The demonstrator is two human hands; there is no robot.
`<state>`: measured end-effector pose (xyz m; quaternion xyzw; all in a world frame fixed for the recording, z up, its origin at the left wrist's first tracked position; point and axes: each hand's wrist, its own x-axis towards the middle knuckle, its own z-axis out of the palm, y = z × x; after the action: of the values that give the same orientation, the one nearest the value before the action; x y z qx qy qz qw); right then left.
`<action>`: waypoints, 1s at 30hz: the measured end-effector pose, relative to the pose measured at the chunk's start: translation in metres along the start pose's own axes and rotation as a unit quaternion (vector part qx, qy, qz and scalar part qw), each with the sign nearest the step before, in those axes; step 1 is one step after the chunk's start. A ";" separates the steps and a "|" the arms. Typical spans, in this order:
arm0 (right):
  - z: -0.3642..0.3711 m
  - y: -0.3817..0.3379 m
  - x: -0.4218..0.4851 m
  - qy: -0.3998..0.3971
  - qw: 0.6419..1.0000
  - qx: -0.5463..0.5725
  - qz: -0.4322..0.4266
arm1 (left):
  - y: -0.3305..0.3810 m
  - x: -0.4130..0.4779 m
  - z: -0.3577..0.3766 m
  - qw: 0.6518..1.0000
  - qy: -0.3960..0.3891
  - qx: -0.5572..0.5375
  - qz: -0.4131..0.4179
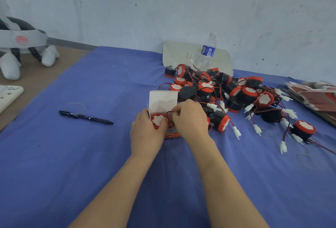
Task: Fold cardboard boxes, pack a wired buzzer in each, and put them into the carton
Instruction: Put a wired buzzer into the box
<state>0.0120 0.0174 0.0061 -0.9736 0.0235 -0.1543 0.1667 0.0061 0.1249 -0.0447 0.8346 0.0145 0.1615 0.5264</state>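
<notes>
Covered in blue cloth, the desk [76,164] is backed by a scuffed pale wall [163,0]. Near the middle of the view a small box [163,100] is stood with its white lid flap raised toward 12 o'clock, and a red-faced buzzer [157,120] is seated in its mouth. The box is held from 9 o'clock by the left hand [147,129], whose grip is curled round the box's side with the thumb laid by the buzzer's face. At 3 o'clock of the opening the right hand [190,118] is set; its grip is pressed together on the black wire [170,114], which is pinched in a loop just beside the buzzer. The step in hand is judged to be the packing of this one buzzer, with the body in and the lead not yet stowed. The next move calls for the wire and its plug to be coiled and pushed down beside the buzzer so that nothing stands above the rim, after which the flap can be folded over and tucked. A heap of loose buzzers [236,91] is piled at 2 o'clock of the box, a stack of flat boxes [316,96] is laid at 3 o'clock by the edge, and a pen [85,117] is left well apart at 9 o'clock. No carton can be made out, so its place cannot be told.
</notes>
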 end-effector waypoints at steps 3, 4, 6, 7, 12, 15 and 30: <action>0.000 0.002 -0.002 0.002 1.000 0.006 -0.012 | 0.000 0.001 0.000 1.000 0.001 0.003 -0.002; 0.000 0.003 -0.003 -0.004 1.000 0.009 -0.021 | 0.000 0.001 0.000 1.000 -0.001 0.002 -0.003; 0.001 0.004 -0.005 -0.010 0.999 0.015 -0.035 | 0.001 0.000 0.000 1.000 -0.002 0.003 -0.002; 0.002 0.005 -0.006 -0.006 0.999 0.021 -0.033 | 0.001 0.000 0.000 1.000 -0.002 0.004 -0.002; 0.008 0.001 -0.006 0.025 0.999 0.025 -0.020 | 0.001 -0.001 0.000 1.000 0.001 0.009 -0.001; 0.010 -0.001 -0.008 0.037 0.999 0.007 -0.012 | 0.001 -0.001 0.000 1.000 0.001 0.009 -0.003; 0.010 0.000 -0.008 0.013 0.999 -0.033 -0.026 | 0.001 -0.002 -0.001 1.000 -0.002 0.002 -0.012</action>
<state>0.0077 0.0213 -0.0055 -0.9769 0.0052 -0.1701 0.1296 0.0042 0.1248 -0.0434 0.8357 0.0239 0.1534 0.5268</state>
